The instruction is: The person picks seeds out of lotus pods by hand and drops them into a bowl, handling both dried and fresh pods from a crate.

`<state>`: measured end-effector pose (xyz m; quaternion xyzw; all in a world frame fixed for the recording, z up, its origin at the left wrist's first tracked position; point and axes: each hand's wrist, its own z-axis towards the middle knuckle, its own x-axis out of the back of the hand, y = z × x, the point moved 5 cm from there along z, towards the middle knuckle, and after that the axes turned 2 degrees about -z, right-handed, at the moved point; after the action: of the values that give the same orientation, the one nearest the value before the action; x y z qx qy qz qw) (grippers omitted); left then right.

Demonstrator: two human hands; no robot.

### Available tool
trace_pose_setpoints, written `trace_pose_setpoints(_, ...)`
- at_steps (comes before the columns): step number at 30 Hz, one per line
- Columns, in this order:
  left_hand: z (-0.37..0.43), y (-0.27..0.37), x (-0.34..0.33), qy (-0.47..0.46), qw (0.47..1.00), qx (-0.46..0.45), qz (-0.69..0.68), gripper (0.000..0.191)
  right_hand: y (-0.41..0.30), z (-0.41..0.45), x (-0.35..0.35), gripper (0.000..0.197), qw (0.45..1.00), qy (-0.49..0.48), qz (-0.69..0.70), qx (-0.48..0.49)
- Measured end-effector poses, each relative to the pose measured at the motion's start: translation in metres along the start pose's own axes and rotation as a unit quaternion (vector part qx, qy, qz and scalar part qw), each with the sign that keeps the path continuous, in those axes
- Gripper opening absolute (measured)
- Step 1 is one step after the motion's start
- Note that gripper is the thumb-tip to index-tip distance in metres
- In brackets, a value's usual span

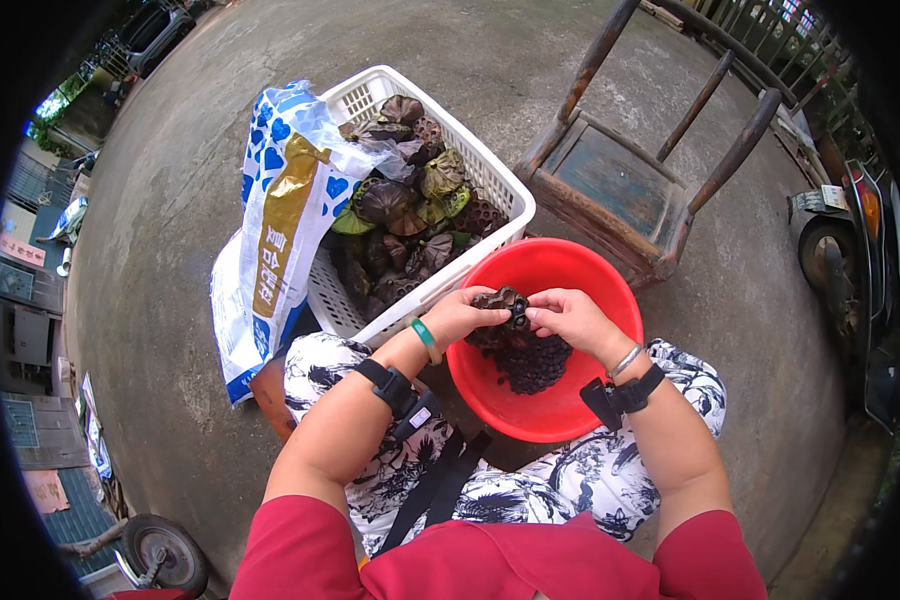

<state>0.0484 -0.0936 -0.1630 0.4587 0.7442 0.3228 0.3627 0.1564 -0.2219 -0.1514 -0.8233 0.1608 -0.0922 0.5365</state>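
Over a red plastic basin (607,277), my left hand (469,315) grips a dark dried lotus seed pod (495,304) from its left side. The fingertips of my right hand (562,315) pinch at the pod's right edge, by a dark seed in it. Below the hands, a pile of dark lotus seeds (536,364) lies in the basin. A white plastic basket (495,161) beyond my left hand holds many brown and green lotus pods (390,202).
A printed white and blue woven sack (277,202) hangs over the basket's left side. An old wooden chair (615,187) stands beyond the basin. At the right edge is a parked motorbike (862,277); a wheel (166,555) shows at lower left.
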Motion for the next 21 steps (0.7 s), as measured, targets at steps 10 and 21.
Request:
trace_pose_setpoints(10,-0.005,0.007,-0.003,-0.047,0.995,0.016,-0.088,0.025,-0.008,0.002,-0.012,0.016,0.996,-0.051,0.02,0.072)
trace_pose_setpoints(21,-0.011,0.025,-0.014,-0.131,0.978,-0.072,-0.147,0.044,-0.021,-0.003,-0.008,0.019,0.98,0.009,0.195,0.035)
